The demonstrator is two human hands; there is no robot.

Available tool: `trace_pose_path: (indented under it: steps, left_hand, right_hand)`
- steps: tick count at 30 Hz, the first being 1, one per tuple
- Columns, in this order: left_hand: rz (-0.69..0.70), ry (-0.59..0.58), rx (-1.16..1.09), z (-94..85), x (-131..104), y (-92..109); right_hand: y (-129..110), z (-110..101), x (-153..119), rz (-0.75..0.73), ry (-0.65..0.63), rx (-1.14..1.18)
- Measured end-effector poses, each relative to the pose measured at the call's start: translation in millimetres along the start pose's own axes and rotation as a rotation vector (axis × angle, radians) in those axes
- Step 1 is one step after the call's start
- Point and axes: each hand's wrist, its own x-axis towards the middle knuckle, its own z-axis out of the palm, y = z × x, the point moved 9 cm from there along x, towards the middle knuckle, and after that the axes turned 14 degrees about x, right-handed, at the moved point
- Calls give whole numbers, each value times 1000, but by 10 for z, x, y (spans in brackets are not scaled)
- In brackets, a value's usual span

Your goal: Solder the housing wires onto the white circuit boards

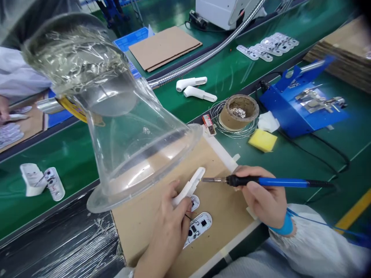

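My left hand is closed round a white plastic housing above a cardboard sheet. Thin red and black wires run out below its fingers, beside a white circuit board with dark parts. Part of a second white board shows from behind the hand. In my right hand is a soldering iron with a blue and black handle. Its tip points left, at or very near the housing's side; I cannot tell whether they touch. A blue band circles the right wrist.
A clear fume hood hangs close at the left. Beyond the cardboard are a solder wire coil, a cardboard ring, a yellow sponge and a blue solder feeder stand. White housings lie on the green belt. A co-worker's hand shows far left.
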Motion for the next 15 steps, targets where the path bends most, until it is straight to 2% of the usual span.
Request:
trace_pose_path:
  steps: [3,9,15]
  left_hand:
    - [37,28,54,9,-9,0]
    - [96,42,131,-39,26,42]
    - [99,14,121,-8,25,46]
  right_hand:
    - [66,48,-88,43,-126,-79]
    - [27,153,-101,-15,-222,-219]
    - [0,258,-85,-24,-286,-238]
